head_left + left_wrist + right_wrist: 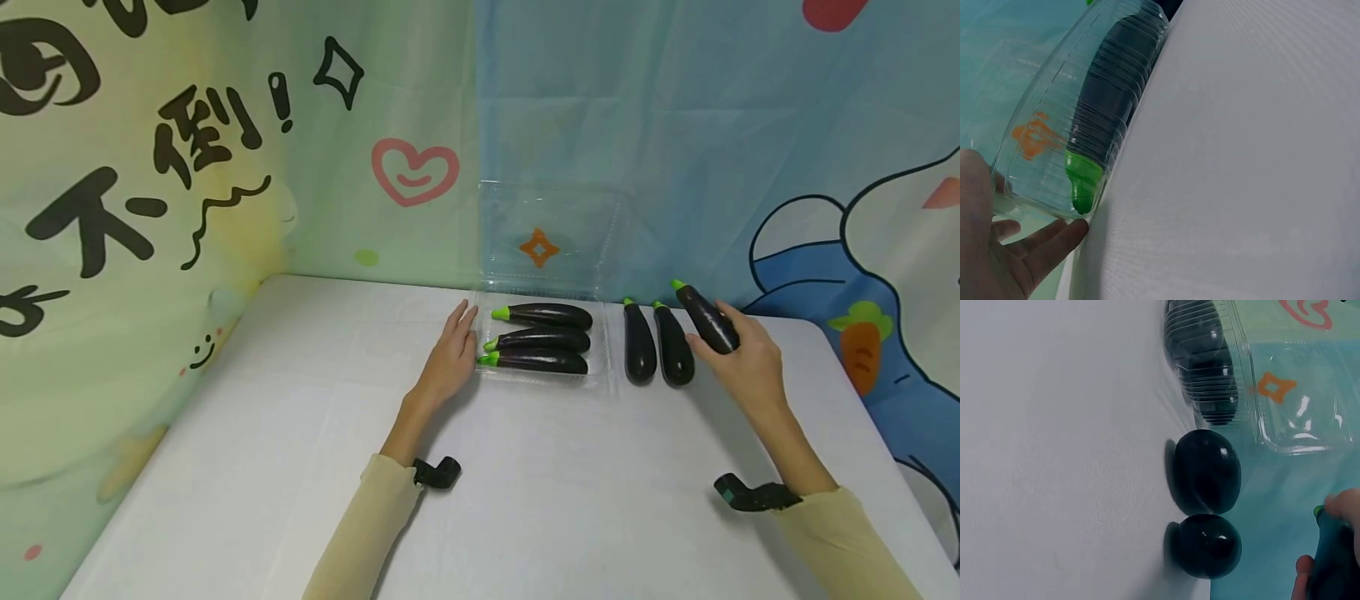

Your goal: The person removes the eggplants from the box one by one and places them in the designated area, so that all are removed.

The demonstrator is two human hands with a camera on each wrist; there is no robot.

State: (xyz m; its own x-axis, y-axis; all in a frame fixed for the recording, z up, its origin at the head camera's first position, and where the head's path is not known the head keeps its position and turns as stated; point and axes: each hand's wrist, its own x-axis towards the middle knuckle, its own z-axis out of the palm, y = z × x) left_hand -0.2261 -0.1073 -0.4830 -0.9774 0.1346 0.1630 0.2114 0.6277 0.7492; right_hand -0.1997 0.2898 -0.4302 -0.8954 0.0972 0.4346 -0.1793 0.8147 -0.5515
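A clear plastic clamshell box lies on the table, its lid raised at the back. Inside lie an upper eggplant, a middle eggplant and a lower eggplant, green ends to the left. My left hand rests with its fingers against the box's left side, also visible in the left wrist view. My right hand grips another eggplant above the table, right of the box. Between box and right hand lie two loose eggplants, one nearer the box, the other nearer the hand.
The white table meets a printed curtain close behind the box. A black wrist camera sits on the left forearm, another camera on the right.
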